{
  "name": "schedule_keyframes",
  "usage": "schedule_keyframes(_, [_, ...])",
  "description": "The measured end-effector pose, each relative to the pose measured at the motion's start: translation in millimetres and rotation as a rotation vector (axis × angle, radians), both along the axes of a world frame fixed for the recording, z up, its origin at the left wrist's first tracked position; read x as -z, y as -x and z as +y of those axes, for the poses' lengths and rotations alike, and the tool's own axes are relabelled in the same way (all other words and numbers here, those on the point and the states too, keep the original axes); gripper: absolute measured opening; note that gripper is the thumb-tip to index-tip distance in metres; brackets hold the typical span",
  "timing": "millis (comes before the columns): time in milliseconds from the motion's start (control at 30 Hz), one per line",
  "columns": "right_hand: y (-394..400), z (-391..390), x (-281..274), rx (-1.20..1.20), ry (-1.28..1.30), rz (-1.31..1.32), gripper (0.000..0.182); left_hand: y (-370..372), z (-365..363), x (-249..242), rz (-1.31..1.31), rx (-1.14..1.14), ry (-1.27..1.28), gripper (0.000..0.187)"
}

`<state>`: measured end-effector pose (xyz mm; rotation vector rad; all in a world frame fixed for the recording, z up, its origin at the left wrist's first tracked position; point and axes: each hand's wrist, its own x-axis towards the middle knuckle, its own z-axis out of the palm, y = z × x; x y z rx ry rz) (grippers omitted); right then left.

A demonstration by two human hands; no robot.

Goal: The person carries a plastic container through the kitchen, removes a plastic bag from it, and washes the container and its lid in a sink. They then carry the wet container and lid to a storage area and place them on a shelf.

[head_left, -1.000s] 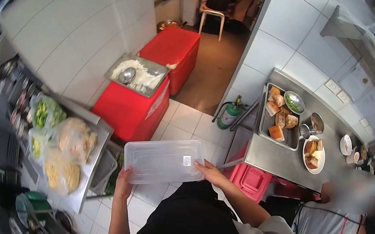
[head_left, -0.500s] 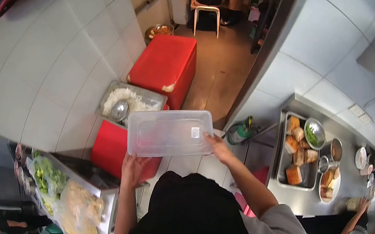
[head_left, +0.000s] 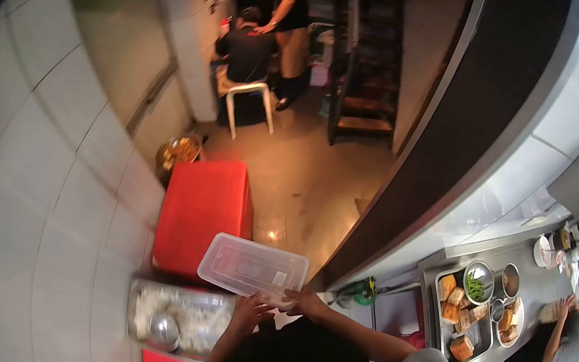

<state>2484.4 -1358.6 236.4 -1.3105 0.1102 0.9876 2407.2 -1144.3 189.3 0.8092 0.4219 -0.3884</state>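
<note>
A translucent plastic food container (head_left: 252,264) with a small white label is held out in front of me, over the floor and the near end of a red box. My right hand (head_left: 306,303) grips its near right corner. My left hand (head_left: 253,313) holds its near edge close by, the fingers partly hidden against the plastic. Just below the container and beside my left forearm is a metal tray (head_left: 136,308) of white rice, with a round metal bowl or scoop (head_left: 164,330) lying in the rice.
Red boxes (head_left: 201,209) stand along the tiled left wall, with a pan of food (head_left: 179,152) beyond. Past the doorway are a person on a white stool (head_left: 249,89), a standing person and stairs (head_left: 369,92). A steel counter (head_left: 434,266) at right bears a meat tray; co-workers stand there.
My view has swung up toward the doorway, bringing the stairs and the standing person into sight. The container is now farther forward, and both hands grip its near side.
</note>
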Motion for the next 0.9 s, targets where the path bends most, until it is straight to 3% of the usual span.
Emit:
schedule_keyframes(33, [-14, 10, -10, 0.150, 0.094, 0.030, 0.060, -30, -2, -35, 0.029, -0.033, -0.117, 0.042])
schedule_keyframes(133, [-63, 17, -5, 0.271, 0.049, -0.098, 0.059, -125, 22, -27, -0.055, 0.095, -0.012, 0.039])
schedule_keyframes(267, [-130, 2, -21, 0.470, -0.130, 0.056, 0.047, -235, 22, -40, -0.135, 0.263, -0.148, 0.042])
schedule_keyframes(400, [-201, -28, -9, 0.746, -0.169, -0.050, 0.050, -334, 5, -25, -0.083, 0.231, -0.123, 0.032])
schedule_keyframes(467, [-243, -35, -18, 0.779, -0.142, -0.004, 0.049, -375, 5, -29, -0.001, 0.250, -0.171, 0.024])
schedule_keyframes(500, [-266, -36, -9, 0.707, -0.126, -0.009, 0.047, -403, 22, -4, -0.057, 0.413, -0.229, 0.017])
schedule_keyframes(533, [-290, -35, -2, 0.624, -0.107, -0.017, 0.045, -418, 32, 22, -0.054, 0.401, -0.232, 0.017])
schedule_keyframes(633, [-364, -11, -5, 0.583, -0.112, -0.003, 0.036, -480, 41, -25, 0.035, 0.378, -0.298, 0.016])
schedule_keyframes(733, [-433, 18, 0, 0.614, -0.166, 0.069, 0.034, -529, 60, -49, 0.051, 0.215, -0.104, 0.029])
schedule_keyframes(833, [-496, 39, -1, 0.621, -0.178, 0.045, 0.035, -586, 74, -62, -0.050, 0.308, -0.096, 0.060])
schedule_keyframes(900, [-542, 50, 8, 0.627, -0.186, 0.019, 0.039, -626, 73, -65, -0.051, 0.324, -0.127, 0.060])
